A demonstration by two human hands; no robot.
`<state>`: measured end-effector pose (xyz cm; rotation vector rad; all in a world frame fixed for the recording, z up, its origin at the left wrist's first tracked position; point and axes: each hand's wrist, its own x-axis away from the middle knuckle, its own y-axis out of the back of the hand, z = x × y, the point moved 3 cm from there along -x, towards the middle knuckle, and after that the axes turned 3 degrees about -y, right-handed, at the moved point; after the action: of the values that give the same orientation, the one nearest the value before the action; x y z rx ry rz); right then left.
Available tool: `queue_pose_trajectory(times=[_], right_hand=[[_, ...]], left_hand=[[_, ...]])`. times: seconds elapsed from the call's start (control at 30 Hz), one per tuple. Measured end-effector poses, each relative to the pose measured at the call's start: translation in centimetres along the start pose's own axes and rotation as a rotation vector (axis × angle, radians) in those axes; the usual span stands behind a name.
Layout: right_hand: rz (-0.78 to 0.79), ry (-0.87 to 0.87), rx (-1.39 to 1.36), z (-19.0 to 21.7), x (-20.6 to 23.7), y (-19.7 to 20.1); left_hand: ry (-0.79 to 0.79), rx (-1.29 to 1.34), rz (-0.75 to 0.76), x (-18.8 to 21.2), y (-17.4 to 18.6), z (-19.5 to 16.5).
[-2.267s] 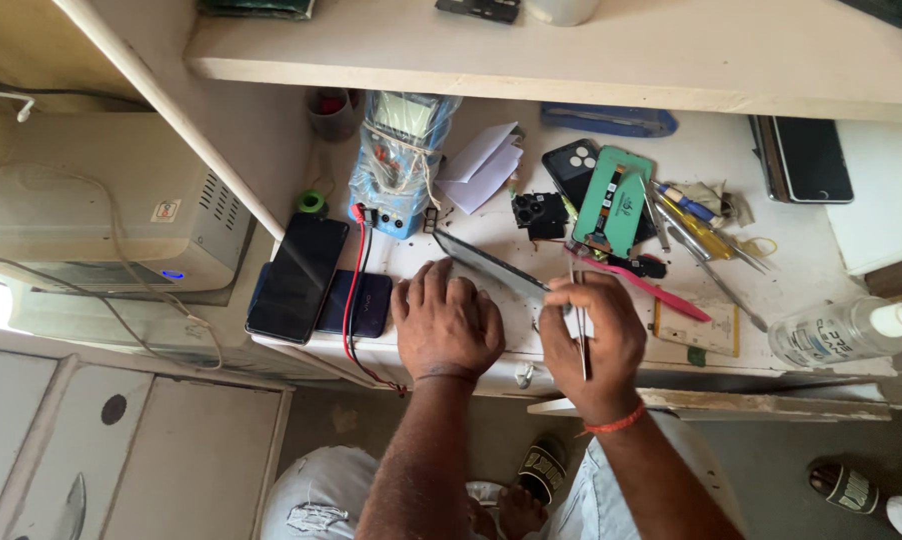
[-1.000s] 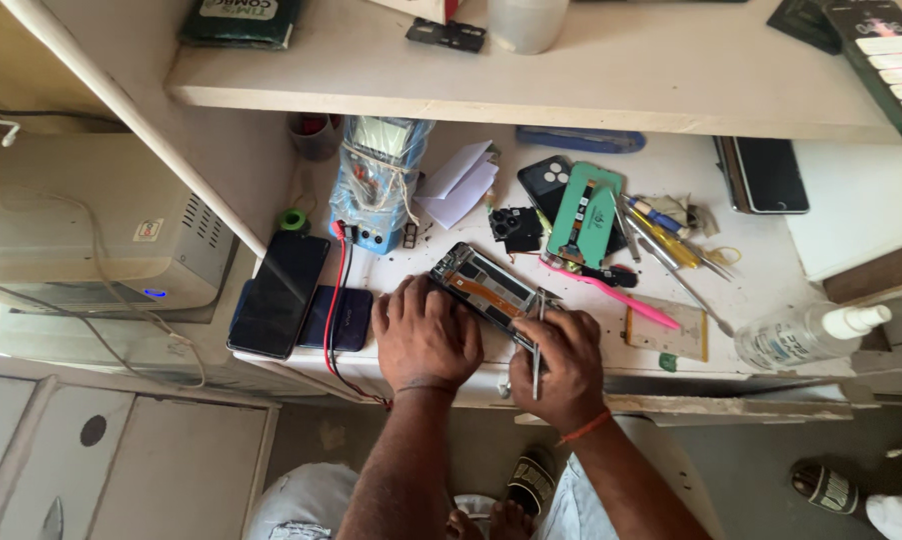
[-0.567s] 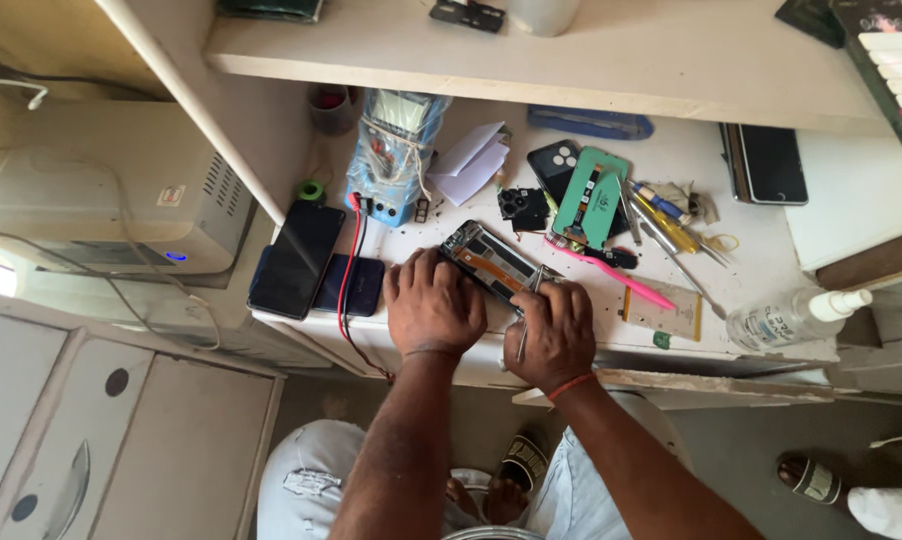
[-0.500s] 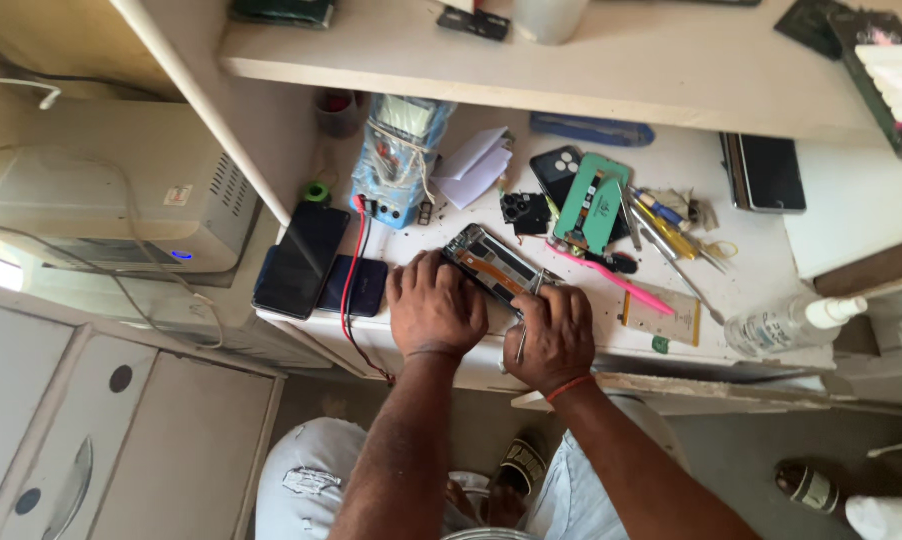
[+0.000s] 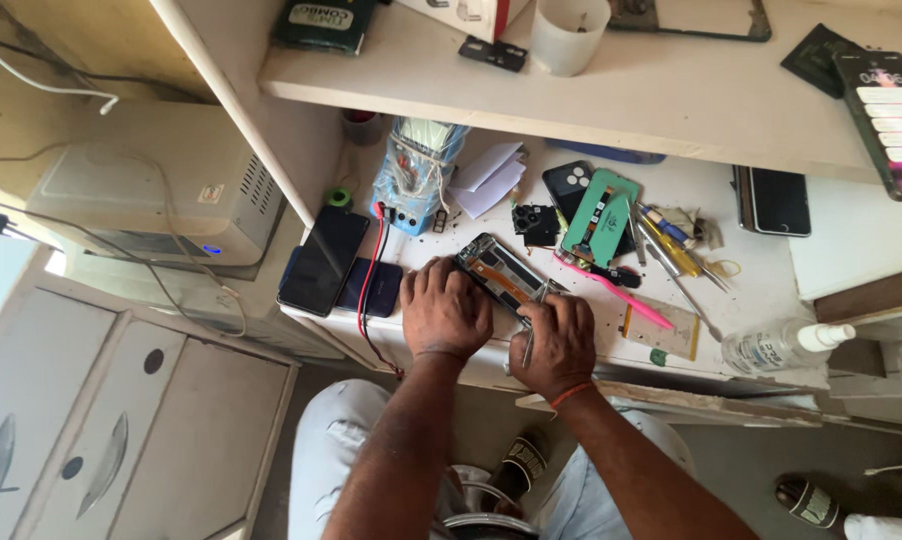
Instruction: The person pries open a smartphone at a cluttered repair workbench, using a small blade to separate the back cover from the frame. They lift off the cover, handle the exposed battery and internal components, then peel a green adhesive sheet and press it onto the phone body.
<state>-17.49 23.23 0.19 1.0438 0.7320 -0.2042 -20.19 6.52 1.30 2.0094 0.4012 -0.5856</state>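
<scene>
- The opened phone (image 5: 499, 276) lies on the tabletop (image 5: 761, 270), pinned between both hands.
- Left hand (image 5: 447, 308): fingers curled, pressing its near end.
- Right hand (image 5: 559, 340): fingers closed around tweezers (image 5: 529, 343), tips at the phone's edge.
- Beyond the fingers: green board (image 5: 599, 216), pink tool (image 5: 616, 293).
- Left of them: dark phone (image 5: 323, 260), red wire (image 5: 367, 290).
</scene>
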Motion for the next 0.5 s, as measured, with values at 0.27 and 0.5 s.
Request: queue_pose_trajectory(times=[0.27,0.5], right_hand=[[0.025,-0.066,-0.22,-0.4,-0.8,1.8],[0.066,-0.021,-0.239,-1.4,-3.2,3.5]], left_hand=[[-0.006,0.104,-0.05,0.3,0.1,0.8],[0.029,0.217,-0.012,-0.6,-0.1,1.5]])
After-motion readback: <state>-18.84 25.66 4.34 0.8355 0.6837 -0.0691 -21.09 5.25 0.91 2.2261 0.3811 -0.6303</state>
